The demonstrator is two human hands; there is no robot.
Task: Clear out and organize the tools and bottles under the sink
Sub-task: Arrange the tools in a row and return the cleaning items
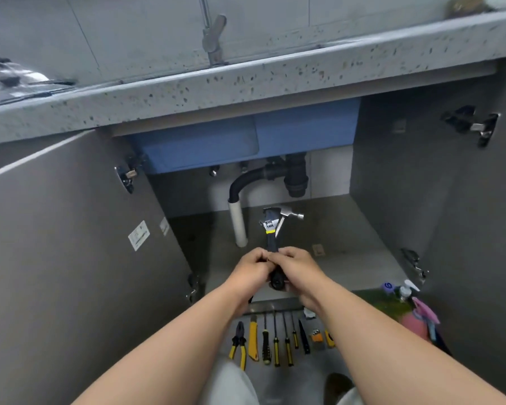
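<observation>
Head cam, only view I've got. My left hand (253, 266) and right hand (297, 268) are both curled tight round the bottom ends of two handles at once: a hammer (288, 215) and an adjustable wrench (268, 226). Their heads point up and sit just right of the white drain pipe (237, 226), in front of it.

What worries me: it's two top-heavy tools in one bundle, gripped low. If the handles slide against each other, I reckon one drops onto the row of tools (275, 337) laid out on the floor, nearer me than the pipe. A sloppy swing could also knock the pipe or the black trap (297, 176) above and right of it.

Containers: inside the open cabinet (348, 229) I can see the pipe and the trap. The pink bottle (412, 320) and pump bottle (405, 292) stand on the floor well right of the pipe, outside the cabinet. Can't tell what's in them.
</observation>
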